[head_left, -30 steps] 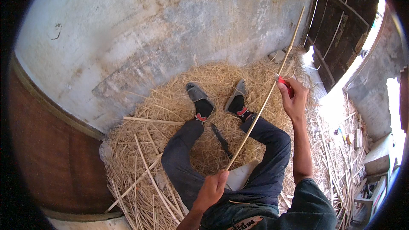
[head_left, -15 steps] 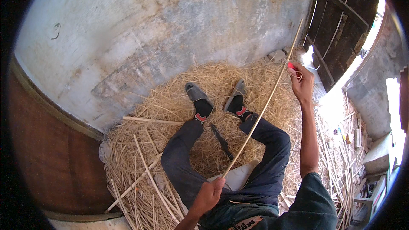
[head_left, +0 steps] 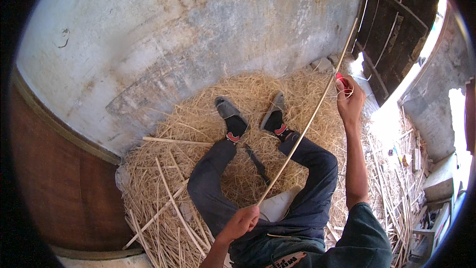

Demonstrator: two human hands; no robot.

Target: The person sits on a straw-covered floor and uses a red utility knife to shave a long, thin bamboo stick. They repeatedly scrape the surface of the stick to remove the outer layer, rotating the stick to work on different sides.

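Note:
A long, thin pale bamboo stick [head_left: 308,125] slants from my lap up toward the far right. My left hand [head_left: 240,223] is closed round its lower end. Near its upper end is my right hand [head_left: 350,94], fingers closed on a small red tool [head_left: 339,78] that lies against or very close to the stick. A thin curled shaving shows at those fingers. Most of the tool is hidden, so its kind cannot be made out. Between my legs a long dark blade-like thing [head_left: 258,165] lies on the straw, and a whitish piece [head_left: 279,205] rests at my lap.
Pale shavings [head_left: 198,109] cover the floor round my feet. Several loose sticks [head_left: 166,203] lie at the left, more [head_left: 394,193] at the right. A stained wall [head_left: 213,34] stands ahead, a dark wooden door [head_left: 391,25] at far right, a brown panel [head_left: 64,183] at left.
The stick's far tip has shifted slightly to the right, and its lower end a little left with my left hand. My right hand stays in nearly the same place.

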